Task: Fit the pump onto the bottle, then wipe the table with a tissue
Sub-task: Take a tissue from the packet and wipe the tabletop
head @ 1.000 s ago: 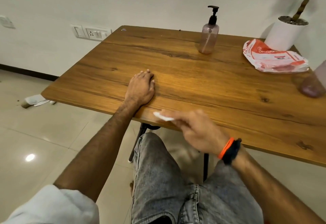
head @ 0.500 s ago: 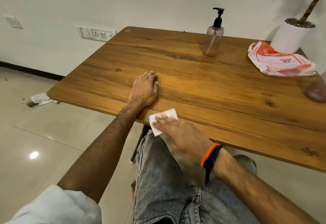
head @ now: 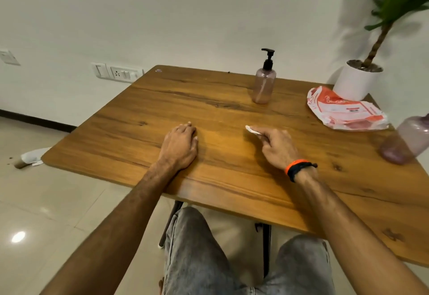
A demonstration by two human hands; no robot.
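A pinkish clear bottle [head: 264, 86] stands upright at the back of the wooden table [head: 232, 178], with a black pump [head: 268, 58] fitted on top. My right hand [head: 276, 146] rests on the middle of the table and pinches a small white tissue [head: 252, 130], which sticks out past my fingertips. My left hand [head: 180, 147] lies flat, palm down, on the table to the left, fingers together and holding nothing. Both hands are well in front of the bottle.
An orange and white tissue pack [head: 343, 112] lies at the back right. Behind it stands a white plant pot [head: 355, 81]. A second pinkish bottle [head: 408, 141] lies blurred at the right edge. Paper scraps [head: 31, 157] lie on the floor to the left.
My right hand has moved with the tissue from the table's near edge forward onto the middle of the table. My left hand stays flat. The camera has tilted up.
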